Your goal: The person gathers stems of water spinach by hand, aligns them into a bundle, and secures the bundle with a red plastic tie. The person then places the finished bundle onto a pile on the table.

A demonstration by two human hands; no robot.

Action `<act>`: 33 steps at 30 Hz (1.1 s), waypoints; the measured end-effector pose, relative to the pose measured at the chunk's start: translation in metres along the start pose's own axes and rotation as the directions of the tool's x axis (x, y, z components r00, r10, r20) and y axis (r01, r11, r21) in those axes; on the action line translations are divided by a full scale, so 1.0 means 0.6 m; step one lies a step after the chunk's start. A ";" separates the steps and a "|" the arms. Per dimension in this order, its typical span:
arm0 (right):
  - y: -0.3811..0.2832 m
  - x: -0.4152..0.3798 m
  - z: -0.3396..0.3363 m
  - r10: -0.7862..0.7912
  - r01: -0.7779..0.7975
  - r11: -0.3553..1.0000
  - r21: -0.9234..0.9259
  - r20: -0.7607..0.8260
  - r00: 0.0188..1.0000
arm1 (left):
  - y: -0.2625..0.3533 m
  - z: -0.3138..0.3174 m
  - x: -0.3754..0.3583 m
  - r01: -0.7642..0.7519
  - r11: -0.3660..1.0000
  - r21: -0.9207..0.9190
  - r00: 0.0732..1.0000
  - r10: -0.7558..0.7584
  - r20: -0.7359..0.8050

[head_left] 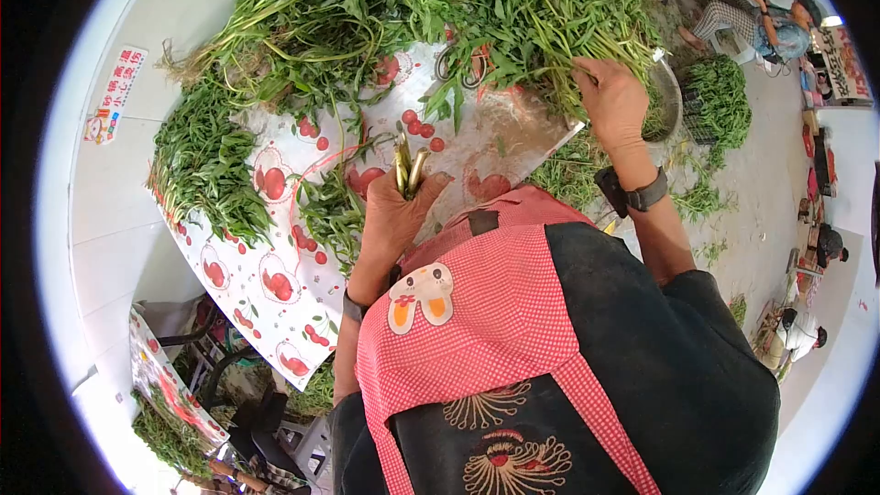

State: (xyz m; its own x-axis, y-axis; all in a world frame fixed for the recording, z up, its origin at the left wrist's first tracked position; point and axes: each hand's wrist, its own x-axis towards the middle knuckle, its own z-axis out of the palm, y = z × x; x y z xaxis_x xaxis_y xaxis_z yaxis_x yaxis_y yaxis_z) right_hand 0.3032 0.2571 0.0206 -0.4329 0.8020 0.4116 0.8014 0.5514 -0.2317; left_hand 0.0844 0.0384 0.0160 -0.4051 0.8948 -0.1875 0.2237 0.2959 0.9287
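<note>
Head cam: L hand point(396, 211) closed round a pair of yellowish stalk ends point(409, 170), upright, over the strawberry-print cloth point(275, 284). R hand point(612, 101) fingers curled into the big heap of leafy greens point(412, 9), gripping a bunch of stems. Red checked apron point(477, 321) below. Another person point(765, 23) sits far off.
</note>
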 end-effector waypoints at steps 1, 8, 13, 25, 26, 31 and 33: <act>-0.001 0.006 -0.007 -0.037 0.037 0.996 0.076 -0.008 0.999 | -0.004 0.001 0.001 -0.015 1.000 0.000 1.000 0.015 0.001; -0.086 0.036 -0.080 -0.267 0.076 0.723 0.686 0.177 0.947 | 0.015 -0.002 0.014 -0.054 0.998 0.014 0.999 0.054 0.010; -0.127 0.056 -0.078 -0.483 0.067 0.627 0.777 0.319 0.815 | 0.084 -0.019 0.027 -0.425 0.904 0.049 0.899 0.428 -0.095; -0.213 0.025 -0.010 -0.423 -0.529 0.083 0.845 0.510 0.749 | 0.063 -0.015 0.034 -0.075 0.945 -0.318 0.995 0.090 0.032; -0.216 0.023 -0.006 -0.421 -0.522 0.110 0.846 0.516 0.746 | 0.058 -0.015 0.036 -0.076 0.945 -0.317 0.996 0.089 0.027; -0.223 0.032 -0.013 -0.413 -0.542 0.158 0.825 0.554 0.723 | 0.057 -0.032 0.034 0.153 0.884 -0.442 0.979 -0.074 0.191; -0.221 0.037 -0.007 -0.446 -0.581 0.109 0.806 0.562 0.696 | 0.054 -0.035 0.034 0.163 0.879 -0.449 0.974 -0.071 0.215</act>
State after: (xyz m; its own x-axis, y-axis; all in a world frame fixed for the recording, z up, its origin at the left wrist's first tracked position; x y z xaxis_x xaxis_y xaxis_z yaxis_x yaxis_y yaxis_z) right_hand 0.1893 0.2007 0.0641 -0.8911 0.4413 -0.1056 0.0061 -0.2211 -0.9752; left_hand 0.0648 0.0591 0.0489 -0.2197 0.9224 -0.3176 -0.2675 0.2561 0.9289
